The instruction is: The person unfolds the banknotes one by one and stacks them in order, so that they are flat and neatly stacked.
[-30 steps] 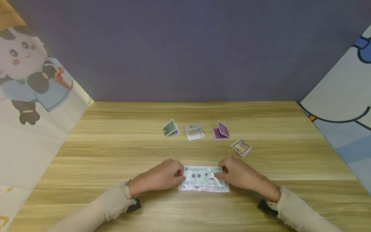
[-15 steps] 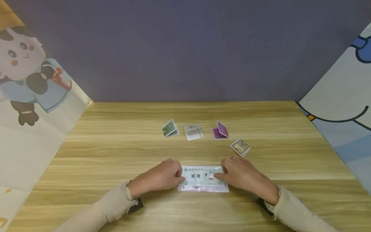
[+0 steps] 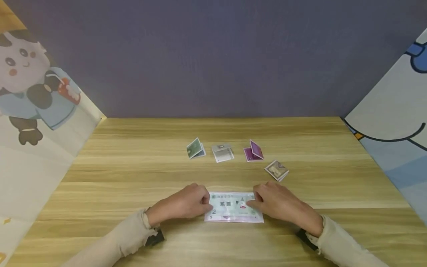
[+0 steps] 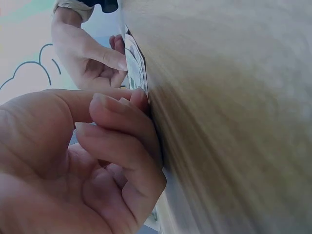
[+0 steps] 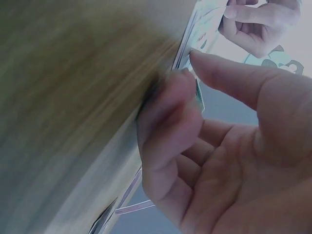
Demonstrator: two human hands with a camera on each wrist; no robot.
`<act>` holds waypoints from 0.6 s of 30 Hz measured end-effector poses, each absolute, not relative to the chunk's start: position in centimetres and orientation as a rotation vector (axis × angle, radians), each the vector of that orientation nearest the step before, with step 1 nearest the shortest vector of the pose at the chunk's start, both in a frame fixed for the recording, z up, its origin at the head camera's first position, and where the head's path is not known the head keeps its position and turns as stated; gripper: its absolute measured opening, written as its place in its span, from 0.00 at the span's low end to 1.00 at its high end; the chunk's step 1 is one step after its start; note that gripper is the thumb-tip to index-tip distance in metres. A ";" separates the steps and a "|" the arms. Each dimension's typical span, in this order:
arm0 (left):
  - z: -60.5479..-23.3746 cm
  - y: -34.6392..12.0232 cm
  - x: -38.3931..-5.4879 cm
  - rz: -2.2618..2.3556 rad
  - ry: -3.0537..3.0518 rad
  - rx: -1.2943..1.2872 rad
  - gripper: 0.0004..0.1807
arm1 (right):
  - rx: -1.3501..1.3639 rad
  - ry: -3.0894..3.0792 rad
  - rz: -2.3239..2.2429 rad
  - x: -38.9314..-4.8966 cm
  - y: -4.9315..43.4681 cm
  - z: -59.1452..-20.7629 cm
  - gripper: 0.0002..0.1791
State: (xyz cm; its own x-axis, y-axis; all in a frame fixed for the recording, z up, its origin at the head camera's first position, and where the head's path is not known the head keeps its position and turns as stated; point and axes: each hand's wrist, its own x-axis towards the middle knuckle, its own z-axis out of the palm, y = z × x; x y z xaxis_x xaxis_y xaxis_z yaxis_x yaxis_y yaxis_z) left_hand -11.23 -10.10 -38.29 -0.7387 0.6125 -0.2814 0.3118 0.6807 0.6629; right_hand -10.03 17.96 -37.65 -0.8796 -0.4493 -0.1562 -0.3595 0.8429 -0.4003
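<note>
A green play banknote (image 3: 230,203) with a 2 in its corner lies flat over a purple-edged banknote (image 3: 233,219) marked 5, which shows mainly along the near edge. My left hand (image 3: 186,202) pinches the left end between thumb and curled index finger; the left wrist view shows that thumb at the paper's edge, close over the table. At the right end my right hand (image 3: 278,202) holds the notes, its thumb (image 5: 214,68) on the printed face and its other fingers curled by the edge. The purple-edged note's upper part is hidden beneath the green one.
Folded banknotes stand farther back on the wooden table (image 3: 133,167): a green one (image 3: 196,149), a grey one (image 3: 222,152) and a purple one (image 3: 254,151). A brown folded note (image 3: 277,170) lies just beyond my right hand. A dark panel (image 3: 220,59) closes off the back.
The green banknote has shifted slightly toward me and left and lies flatter over the purple-edged one. Both hands keep almost the same places; the folded notes have not moved.
</note>
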 end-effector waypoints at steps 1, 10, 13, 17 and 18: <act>-38.3 -10.1 -11.2 0.827 2.400 0.713 0.20 | -0.615 2.777 -0.534 -10.0 18.0 -37.6 0.20; -38.4 -10.2 -11.2 0.881 2.357 0.714 0.20 | -0.636 2.759 -0.628 -10.1 18.0 -37.6 0.20; -38.4 -10.4 -11.4 0.902 2.334 0.701 0.19 | -0.668 2.773 -0.760 -10.5 17.8 -37.4 0.19; -38.3 -10.7 -11.6 0.926 2.299 0.723 0.18 | -0.641 2.812 -0.880 -10.9 17.7 -37.1 0.18; -38.3 -10.7 -11.7 0.926 2.292 0.736 0.18 | -0.633 2.822 -0.893 -10.9 17.8 -37.0 0.18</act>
State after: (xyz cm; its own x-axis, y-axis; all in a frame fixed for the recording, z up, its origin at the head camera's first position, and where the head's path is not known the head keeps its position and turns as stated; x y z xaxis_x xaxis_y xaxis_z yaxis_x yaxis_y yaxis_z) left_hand -11.66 -10.70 -38.30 -0.6960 0.6593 -0.2844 0.2766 0.6117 0.7412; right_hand -10.92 17.76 -37.02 -0.9062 -0.4225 0.0158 -0.3547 0.7394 -0.5722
